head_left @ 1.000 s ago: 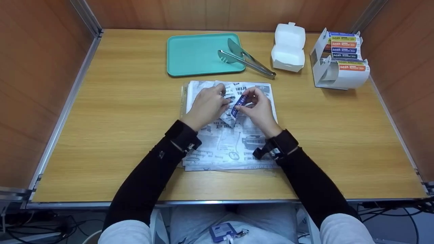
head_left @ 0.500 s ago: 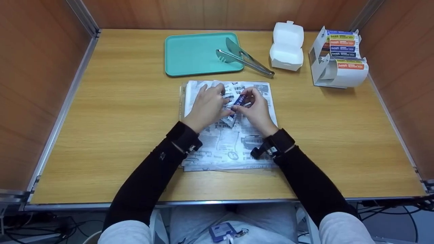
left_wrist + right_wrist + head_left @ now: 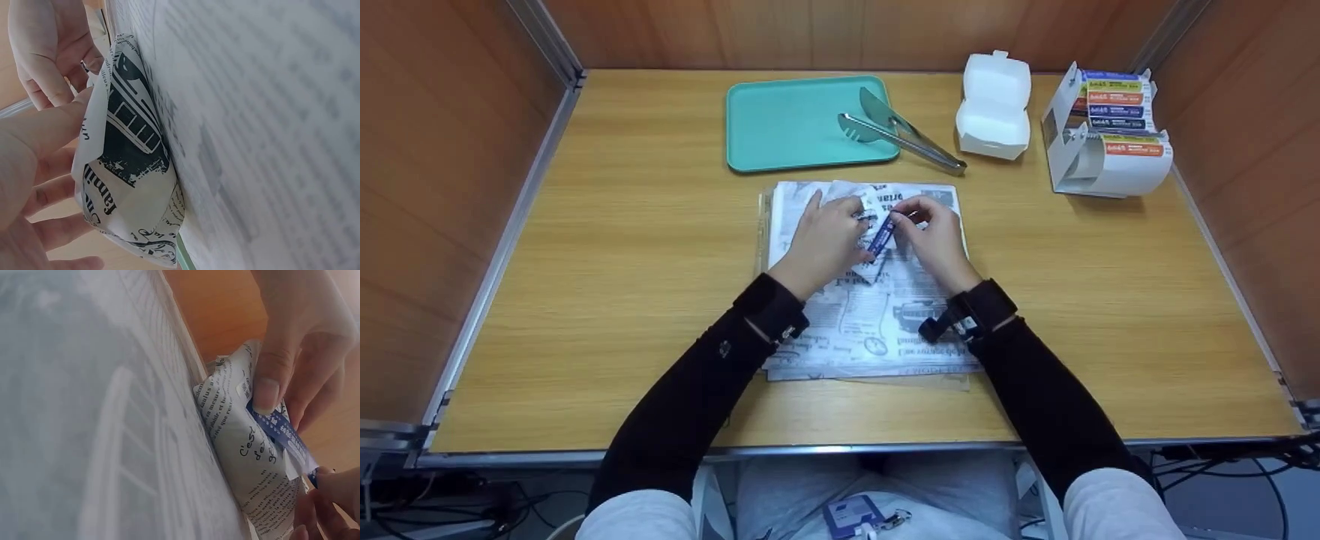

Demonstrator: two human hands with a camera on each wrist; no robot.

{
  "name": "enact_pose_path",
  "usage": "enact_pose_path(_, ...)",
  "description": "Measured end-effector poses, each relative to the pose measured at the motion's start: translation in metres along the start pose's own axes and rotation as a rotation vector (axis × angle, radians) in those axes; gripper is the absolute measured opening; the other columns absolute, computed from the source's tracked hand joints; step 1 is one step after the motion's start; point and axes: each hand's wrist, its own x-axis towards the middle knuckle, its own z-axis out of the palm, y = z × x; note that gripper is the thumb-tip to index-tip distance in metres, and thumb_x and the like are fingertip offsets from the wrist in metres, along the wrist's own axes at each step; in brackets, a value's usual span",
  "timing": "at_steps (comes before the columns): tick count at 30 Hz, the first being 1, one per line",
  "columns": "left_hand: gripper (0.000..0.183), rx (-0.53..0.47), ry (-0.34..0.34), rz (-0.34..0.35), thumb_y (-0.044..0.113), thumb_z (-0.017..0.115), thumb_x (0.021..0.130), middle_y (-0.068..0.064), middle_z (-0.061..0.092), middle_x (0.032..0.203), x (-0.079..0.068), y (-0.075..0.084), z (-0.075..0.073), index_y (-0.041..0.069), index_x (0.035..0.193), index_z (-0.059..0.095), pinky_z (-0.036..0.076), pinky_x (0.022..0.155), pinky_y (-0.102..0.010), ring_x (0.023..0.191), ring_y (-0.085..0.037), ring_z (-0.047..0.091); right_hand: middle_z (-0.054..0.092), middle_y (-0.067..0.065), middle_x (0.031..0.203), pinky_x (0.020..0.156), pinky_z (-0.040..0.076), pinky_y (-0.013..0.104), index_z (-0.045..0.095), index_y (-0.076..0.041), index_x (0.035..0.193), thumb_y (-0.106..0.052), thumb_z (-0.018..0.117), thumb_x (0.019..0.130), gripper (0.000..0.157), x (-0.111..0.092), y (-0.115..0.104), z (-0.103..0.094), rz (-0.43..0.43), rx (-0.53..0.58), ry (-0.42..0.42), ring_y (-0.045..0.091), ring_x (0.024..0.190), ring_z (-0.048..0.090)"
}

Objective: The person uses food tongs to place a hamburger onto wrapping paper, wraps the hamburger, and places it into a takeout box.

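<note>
A small packet (image 3: 138, 163) wrapped in newsprint-patterned paper lies on a stack of printed wrapping sheets (image 3: 877, 345). My left hand (image 3: 829, 236) holds the packet, its thumb pressing the lower end of a blue sticker label (image 3: 281, 433) onto the wrapping. In the right wrist view that thumb (image 3: 266, 391) lies flat on the label. With thumb and finger, my right hand (image 3: 934, 236) pinches the label's other end, which lifts off the paper. Parts of the packet's far side are hidden behind my left hand.
Behind the sheets is a teal tray (image 3: 780, 124) with metal tongs (image 3: 915, 139) lying partly over its right edge. An opened white clamshell box (image 3: 995, 112) stands to their right. Further right sits a white dispenser (image 3: 1110, 142) with coloured label rolls.
My right fingers have shifted from the label's lower part to its upper end. My left thumb now presses the lower end, and the left hand has spread slightly.
</note>
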Motion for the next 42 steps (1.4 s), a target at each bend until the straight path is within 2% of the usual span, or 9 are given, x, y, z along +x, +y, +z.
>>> enact_pose_path(3, 0.049, -0.028, 0.000, -0.005, 0.046, 0.089, 0.085, -0.012, 0.067, 0.134, -0.001, -0.001, 0.000, 0.008, 0.115, 0.082, 0.035, 0.120, -0.068, 0.130, -0.033, 0.063, 0.074, 0.011, 0.101, 0.084, 0.050, 0.029, 0.077, 0.001, 0.106, -0.008, 0.077, 0.099, 0.012, 0.003, 0.003, 0.000, 0.009, -0.027, -0.013, 0.015, 0.089, 0.063)
enact_pose_path(10, 0.047, -0.060, 0.029, 0.007, 0.044, 0.090, 0.086, -0.013, 0.068, 0.129, -0.002, -0.002, -0.002, 0.006, 0.112, 0.082, 0.043, 0.115, -0.065, 0.125, -0.033, 0.065, 0.073, 0.009, 0.097, 0.079, 0.050, 0.025, 0.076, 0.000, 0.107, -0.009, 0.080, 0.097, 0.014, 0.007, 0.004, 0.000, 0.020, -0.032, -0.025, 0.016, 0.087, 0.063)
enact_pose_path(17, 0.049, -0.077, 0.007, 0.020, 0.043, 0.089, 0.086, -0.014, 0.066, 0.133, -0.003, -0.001, -0.001, 0.006, 0.118, 0.081, 0.041, 0.117, -0.065, 0.128, -0.034, 0.063, 0.071, 0.009, 0.097, 0.075, 0.051, 0.023, 0.072, 0.001, 0.109, -0.006, 0.079, 0.097, 0.016, 0.008, 0.008, 0.001, 0.077, -0.023, -0.026, 0.016, 0.085, 0.062)
enact_pose_path(23, 0.046, -0.089, 0.017, 0.019, 0.043, 0.088, 0.087, -0.014, 0.066, 0.133, -0.004, -0.004, 0.001, 0.006, 0.114, 0.081, 0.041, 0.117, -0.065, 0.128, -0.033, 0.062, 0.069, 0.008, 0.097, 0.073, 0.048, 0.022, 0.071, 0.000, 0.108, -0.009, 0.076, 0.099, 0.013, 0.010, 0.004, 0.003, 0.091, -0.079, -0.027, 0.015, 0.083, 0.060)
enact_pose_path(27, 0.047, -0.088, 0.021, 0.020, 0.043, 0.089, 0.086, -0.014, 0.067, 0.132, -0.004, -0.004, 0.000, 0.006, 0.113, 0.082, 0.042, 0.116, -0.065, 0.129, -0.034, 0.062, 0.069, 0.008, 0.097, 0.069, 0.046, 0.021, 0.071, -0.001, 0.106, -0.009, 0.074, 0.101, 0.010, 0.013, -0.001, 0.003, 0.055, -0.119, 0.016, 0.014, 0.080, 0.058)
enact_pose_path(31, 0.047, -0.085, 0.017, 0.026, 0.043, 0.088, 0.087, -0.014, 0.066, 0.134, -0.004, -0.006, 0.000, 0.007, 0.115, 0.082, 0.042, 0.116, -0.065, 0.129, -0.034, 0.063, 0.068, 0.011, 0.097, 0.068, 0.045, 0.022, 0.071, 0.000, 0.103, -0.009, 0.077, 0.100, 0.012, 0.011, -0.006, 0.002, -0.027, -0.131, 0.067, 0.015, 0.074, 0.056)
enact_pose_path(33, 0.045, -0.097, 0.011, 0.019, 0.041, 0.089, 0.087, -0.013, 0.066, 0.136, -0.003, -0.006, -0.001, 0.007, 0.116, 0.082, 0.042, 0.116, -0.065, 0.129, -0.034, 0.062, 0.068, 0.010, 0.097, 0.067, 0.045, 0.023, 0.071, -0.001, 0.102, -0.011, 0.078, 0.099, 0.013, 0.008, -0.008, 0.002, -0.039, -0.133, 0.041, 0.015, 0.073, 0.056)
enact_pose_path(37, 0.044, -0.127, 0.006, -0.011, 0.039, 0.090, 0.087, -0.013, 0.066, 0.139, -0.004, -0.006, -0.003, 0.007, 0.116, 0.082, 0.040, 0.118, -0.064, 0.132, -0.033, 0.061, 0.068, 0.005, 0.094, 0.067, 0.045, 0.023, 0.071, -0.004, 0.101, -0.016, 0.078, 0.100, 0.014, 0.005, -0.007, 0.005, -0.009, -0.143, -0.082, 0.014, 0.076, 0.056)
enact_pose_path(42, 0.057, -0.093, -0.009, -0.052, 0.045, 0.088, 0.088, -0.017, 0.065, 0.144, -0.001, 0.003, -0.006, 0.001, 0.123, 0.077, 0.039, 0.120, -0.062, 0.139, -0.036, 0.057, 0.066, 0.004, 0.091, 0.068, 0.043, 0.024, 0.069, -0.004, 0.100, -0.016, 0.074, 0.102, 0.014, 0.003, -0.007, 0.007, 0.047, -0.136, -0.144, 0.015, 0.078, 0.055)
